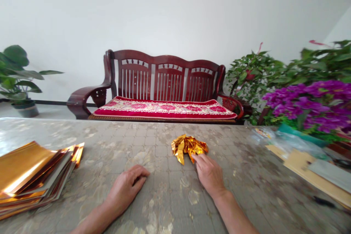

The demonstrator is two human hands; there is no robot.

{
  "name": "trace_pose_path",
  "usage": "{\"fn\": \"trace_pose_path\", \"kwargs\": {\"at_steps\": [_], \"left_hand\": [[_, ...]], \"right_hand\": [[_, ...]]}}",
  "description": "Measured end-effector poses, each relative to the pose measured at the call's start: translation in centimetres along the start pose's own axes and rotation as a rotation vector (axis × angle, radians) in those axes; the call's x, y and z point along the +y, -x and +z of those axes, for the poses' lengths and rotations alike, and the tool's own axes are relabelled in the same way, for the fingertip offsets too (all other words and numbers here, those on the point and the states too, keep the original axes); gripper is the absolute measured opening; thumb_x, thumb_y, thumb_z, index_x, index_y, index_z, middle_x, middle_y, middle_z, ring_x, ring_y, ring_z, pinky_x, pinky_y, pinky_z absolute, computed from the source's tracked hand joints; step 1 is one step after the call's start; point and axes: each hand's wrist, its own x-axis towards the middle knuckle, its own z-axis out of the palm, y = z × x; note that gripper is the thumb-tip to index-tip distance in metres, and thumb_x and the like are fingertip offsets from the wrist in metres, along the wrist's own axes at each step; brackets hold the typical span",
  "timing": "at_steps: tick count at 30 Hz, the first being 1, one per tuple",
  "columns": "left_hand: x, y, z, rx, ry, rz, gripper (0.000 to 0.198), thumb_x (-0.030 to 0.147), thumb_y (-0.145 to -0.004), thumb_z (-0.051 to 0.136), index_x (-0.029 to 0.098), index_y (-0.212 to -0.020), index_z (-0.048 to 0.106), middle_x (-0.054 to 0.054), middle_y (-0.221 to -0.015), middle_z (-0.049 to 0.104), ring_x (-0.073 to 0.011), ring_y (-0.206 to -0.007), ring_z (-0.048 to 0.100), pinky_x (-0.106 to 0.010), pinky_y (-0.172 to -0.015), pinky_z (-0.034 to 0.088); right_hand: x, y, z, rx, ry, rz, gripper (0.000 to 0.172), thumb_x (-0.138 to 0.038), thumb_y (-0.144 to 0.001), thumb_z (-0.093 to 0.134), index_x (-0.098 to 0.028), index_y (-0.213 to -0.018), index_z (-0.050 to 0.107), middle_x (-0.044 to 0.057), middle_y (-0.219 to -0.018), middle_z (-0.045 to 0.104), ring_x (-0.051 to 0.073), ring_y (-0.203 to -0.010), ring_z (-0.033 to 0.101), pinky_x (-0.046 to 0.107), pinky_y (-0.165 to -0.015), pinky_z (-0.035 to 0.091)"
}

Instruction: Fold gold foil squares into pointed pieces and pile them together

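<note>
A folded, crinkled piece of gold foil paper lies near the middle of the table, its several pointed flaps spread out. My right hand is at its near right edge, fingers bent and the fingertips closed on a flap. To the left, my left hand rests on the tabletop with nothing in it, fingers loosely curved and the thumb apart from them. Farther left is a thick stack of gold foil sheets, some showing grey undersides.
The patterned tablecloth covers the table. At the right lie clear plastic bags, tan cardboard and a dark slim object, beside purple flowers. Behind the table stands a wooden bench; a potted plant is at left.
</note>
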Motion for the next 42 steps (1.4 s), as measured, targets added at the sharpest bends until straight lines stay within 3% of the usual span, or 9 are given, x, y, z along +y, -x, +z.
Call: {"fn": "trace_pose_path", "kwargs": {"at_steps": [19,25,30,34,42], "left_hand": [[0.1,0.0,-0.1,0.024,0.026,0.019,0.021,0.019,-0.086,0.046,0.023,-0.089,0.067,-0.003,-0.093,0.069,-0.0196,-0.089,0.066,-0.029,-0.082,0.05],[0.2,0.0,-0.1,0.02,0.016,0.026,0.021,0.018,-0.087,0.046,0.023,-0.089,0.066,-0.003,-0.092,0.069,-0.0191,-0.089,0.065,-0.028,-0.081,0.049],[0.3,0.0,-0.1,0.017,0.003,0.022,0.02,0.018,-0.088,0.046,0.023,-0.088,0.065,-0.003,-0.092,0.068,-0.0184,-0.088,0.065,-0.028,-0.081,0.049],[0.3,0.0,-0.1,0.02,0.009,0.024,0.021,0.018,-0.087,0.046,0.022,-0.088,0.066,-0.002,-0.092,0.069,-0.0183,-0.088,0.066,-0.028,-0.081,0.049],[0.4,-0.1,0.0,0.076,0.003,-0.013,0.022,0.025,-0.089,0.048,0.022,-0.093,0.069,-0.003,-0.088,0.07,-0.0181,-0.08,0.066,-0.026,-0.073,0.049]], "right_hand": [[-0.3,0.1,-0.4,0.016,-0.061,0.005,0.036,-0.008,-0.087,0.047,-0.025,-0.11,0.07,0.002,-0.089,0.072,0.018,-0.08,0.065,0.028,-0.072,0.045],[0.3,0.0,-0.5,0.21,-0.187,0.229,0.03,-0.018,-0.089,0.045,-0.022,-0.105,0.07,0.005,-0.093,0.072,0.018,-0.082,0.067,0.027,-0.074,0.048],[0.8,0.0,-0.4,0.177,-0.24,0.419,0.031,-0.023,-0.087,0.044,-0.022,-0.106,0.068,0.004,-0.096,0.07,0.018,-0.078,0.065,0.026,-0.067,0.047],[1.1,0.0,-0.3,0.155,-0.296,0.474,0.034,-0.026,-0.086,0.043,-0.022,-0.11,0.067,0.004,-0.097,0.07,0.018,-0.08,0.065,0.027,-0.069,0.047],[2.2,0.6,-0.5,0.298,-0.484,0.598,0.042,-0.044,-0.087,0.044,-0.017,-0.106,0.07,0.01,-0.1,0.072,0.022,-0.084,0.065,0.032,-0.075,0.049]]}}
